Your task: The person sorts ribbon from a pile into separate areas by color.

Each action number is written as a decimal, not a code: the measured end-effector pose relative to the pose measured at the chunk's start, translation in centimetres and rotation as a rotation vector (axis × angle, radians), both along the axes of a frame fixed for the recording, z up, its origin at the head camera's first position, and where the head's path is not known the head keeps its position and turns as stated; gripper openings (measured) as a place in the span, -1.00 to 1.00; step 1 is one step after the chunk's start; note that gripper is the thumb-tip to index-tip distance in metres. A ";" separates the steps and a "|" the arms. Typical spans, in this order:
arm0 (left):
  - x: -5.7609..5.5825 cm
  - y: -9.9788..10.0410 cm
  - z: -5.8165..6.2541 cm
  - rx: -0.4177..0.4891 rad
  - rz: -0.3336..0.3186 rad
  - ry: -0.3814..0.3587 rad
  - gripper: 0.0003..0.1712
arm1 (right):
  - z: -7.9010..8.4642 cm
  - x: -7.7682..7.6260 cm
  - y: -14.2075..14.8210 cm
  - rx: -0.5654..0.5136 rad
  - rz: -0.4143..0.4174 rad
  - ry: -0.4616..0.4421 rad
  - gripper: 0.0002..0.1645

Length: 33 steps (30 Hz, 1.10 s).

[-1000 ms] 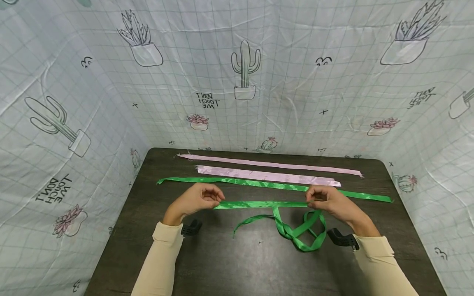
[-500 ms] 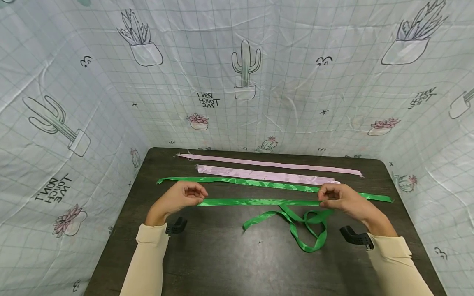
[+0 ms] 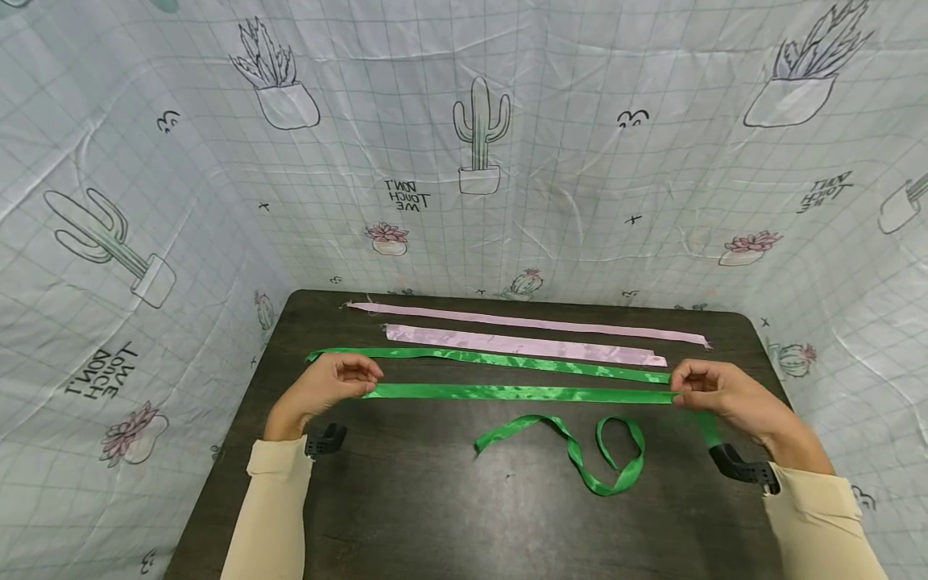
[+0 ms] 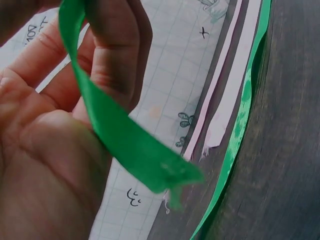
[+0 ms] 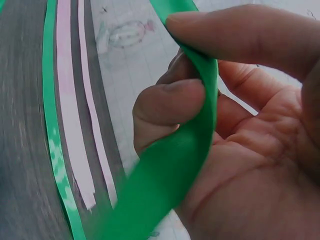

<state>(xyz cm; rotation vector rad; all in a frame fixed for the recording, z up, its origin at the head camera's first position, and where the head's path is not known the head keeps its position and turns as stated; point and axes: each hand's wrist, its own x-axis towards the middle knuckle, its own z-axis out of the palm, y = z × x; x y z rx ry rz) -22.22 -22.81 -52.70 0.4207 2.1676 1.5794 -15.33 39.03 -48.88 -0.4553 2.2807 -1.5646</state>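
A green satin ribbon (image 3: pixel 518 393) is stretched nearly straight between both hands over the dark table. My left hand (image 3: pixel 326 391) pinches it near one end; in the left wrist view its frayed tail (image 4: pixel 145 155) hangs past the palm. On the other side my right hand (image 3: pixel 732 399) pinches the ribbon between thumb and fingers, and a loose tail (image 5: pixel 160 180) drops below that hand. Close behind lies another green ribbon (image 3: pixel 507 360), laid out lengthwise, its right part covered by the right hand. A loose curled green ribbon (image 3: pixel 573 451) rests on the table in front of the stretched one.
Two pink ribbons lie roughly parallel farther back: a wider one (image 3: pixel 507 343) and a narrower one (image 3: pixel 536 323) near the far edge. The dark wooden table (image 3: pixel 435 515) is enclosed by a white grid-patterned cloth (image 3: pixel 580 201) printed with cacti.
My hands have moved apart, left hand to the left and right hand to the right, lengthening the taut ribbon. The held ribbon has come away from the curled one.
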 end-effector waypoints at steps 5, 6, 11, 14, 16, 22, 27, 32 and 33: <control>-0.4 -0.8 0.0 -0.019 0.018 -0.006 -0.69 | -0.3 0.2 1.6 0.018 -0.052 -0.011 -0.92; -0.4 -1.0 0.0 -0.026 0.021 -0.004 -0.70 | -0.4 0.2 1.9 0.025 -0.062 -0.009 -0.93; -0.6 -2.0 0.1 -0.054 0.042 -0.003 -0.71 | -0.7 0.5 3.2 0.061 -0.092 0.012 -0.94; -0.7 -2.4 0.1 -0.060 0.055 -0.012 -0.71 | -0.9 0.5 3.9 0.077 -0.120 0.003 -0.94; -0.7 -2.7 0.0 -0.069 0.061 -0.015 -0.70 | -1.1 0.5 4.4 0.081 -0.143 -0.011 -0.91; -1.2 -3.3 -0.6 -0.110 0.078 -0.011 -0.75 | -2.3 0.3 5.9 -0.013 -0.175 -0.095 -0.80; -1.7 -3.6 -1.3 -0.097 0.116 -0.037 -0.70 | -3.5 0.1 6.8 -0.149 -0.185 -0.109 -0.70; -2.1 -3.7 -2.3 -0.091 0.184 -0.047 -0.58 | -4.5 0.1 7.6 -0.375 -0.260 -0.190 -0.61; -2.2 -3.8 -2.5 -0.093 0.196 -0.044 -0.57 | -4.6 0.2 7.7 -0.417 -0.284 -0.217 -0.60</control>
